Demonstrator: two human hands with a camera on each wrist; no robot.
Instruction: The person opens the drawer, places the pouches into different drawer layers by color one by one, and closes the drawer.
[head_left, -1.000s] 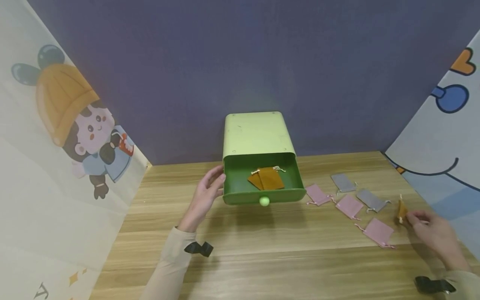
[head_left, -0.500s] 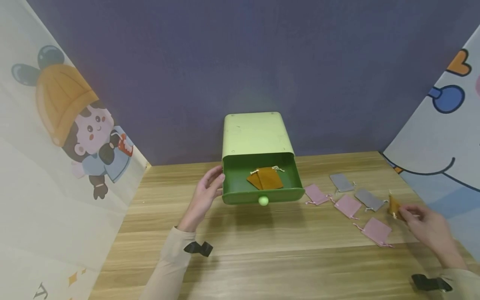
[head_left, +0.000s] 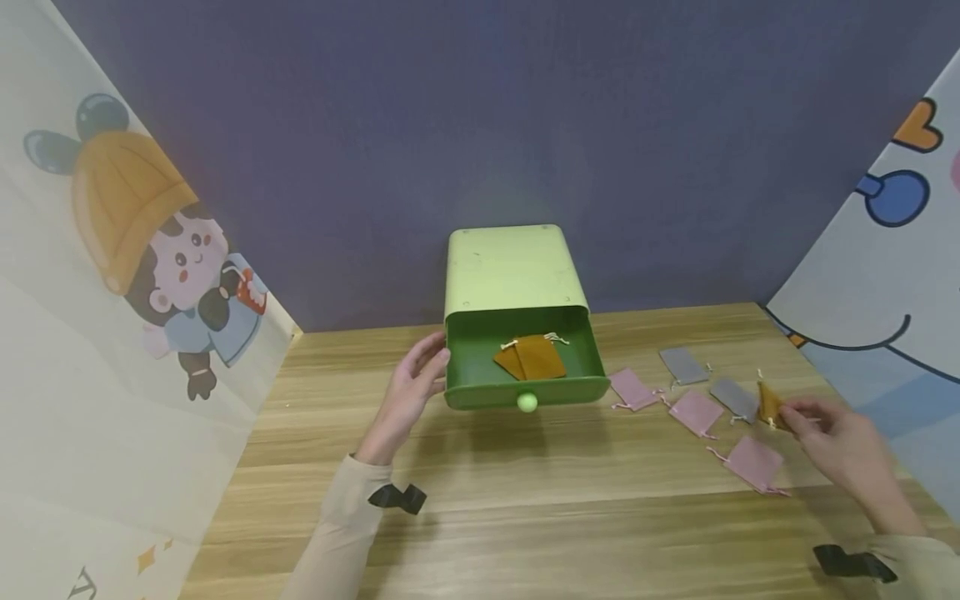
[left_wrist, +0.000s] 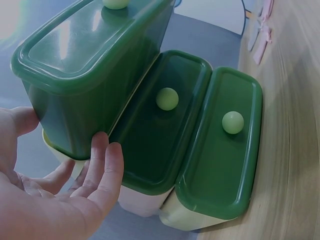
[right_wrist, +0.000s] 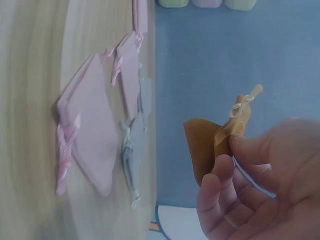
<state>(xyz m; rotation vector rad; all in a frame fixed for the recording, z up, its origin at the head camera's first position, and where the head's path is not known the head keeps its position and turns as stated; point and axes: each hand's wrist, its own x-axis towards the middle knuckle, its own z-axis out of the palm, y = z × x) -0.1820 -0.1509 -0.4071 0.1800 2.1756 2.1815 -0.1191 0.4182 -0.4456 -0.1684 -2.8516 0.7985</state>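
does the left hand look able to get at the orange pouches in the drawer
Probably yes: the left hand is beside the pulled-out drawer, and the orange pouches lie exposed from above. Its fingers would likely only need to clear the side wall.

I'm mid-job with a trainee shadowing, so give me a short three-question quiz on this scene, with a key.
1. What is the right hand pinching?
2. True or false: the left hand rests on the round knob.
3. How many pink pouches lie on the table?

Key:
1. An orange-brown pouch.
2. False; it is at the side of the open drawer.
3. Three.
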